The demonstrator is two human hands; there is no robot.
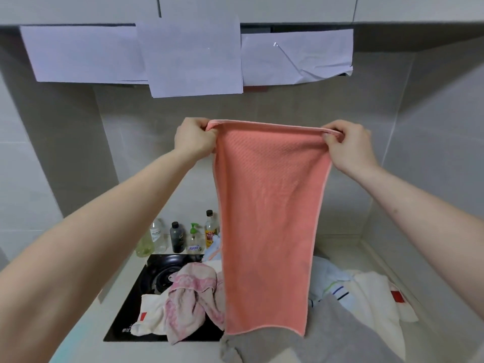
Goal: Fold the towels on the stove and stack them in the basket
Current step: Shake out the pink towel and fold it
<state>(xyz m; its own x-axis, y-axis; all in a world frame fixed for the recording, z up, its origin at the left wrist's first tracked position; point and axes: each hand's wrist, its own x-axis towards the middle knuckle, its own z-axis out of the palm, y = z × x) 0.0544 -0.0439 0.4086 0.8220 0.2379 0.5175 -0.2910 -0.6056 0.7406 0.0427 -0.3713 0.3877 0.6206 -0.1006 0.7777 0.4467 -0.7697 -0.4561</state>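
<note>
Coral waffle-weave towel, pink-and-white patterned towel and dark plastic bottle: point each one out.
Coral waffle-weave towel (269, 218): head view, middle of the hanging cloth.
Pink-and-white patterned towel (193, 297): head view, crumpled middle, on the stove.
Dark plastic bottle (177, 238): head view, its body, behind the stove.

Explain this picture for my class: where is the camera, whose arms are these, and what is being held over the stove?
There is no machine here. The single picture comes from a camera worn on a person's head, looking forward and down, so the arms are the person's own. The left hand and right hand each pinch a top corner of an orange towel, which hangs straight down. Below lies the black stove with crumpled towels, among them a pink towel and a grey towel. Bottles stand behind. No basket is in view.
</note>
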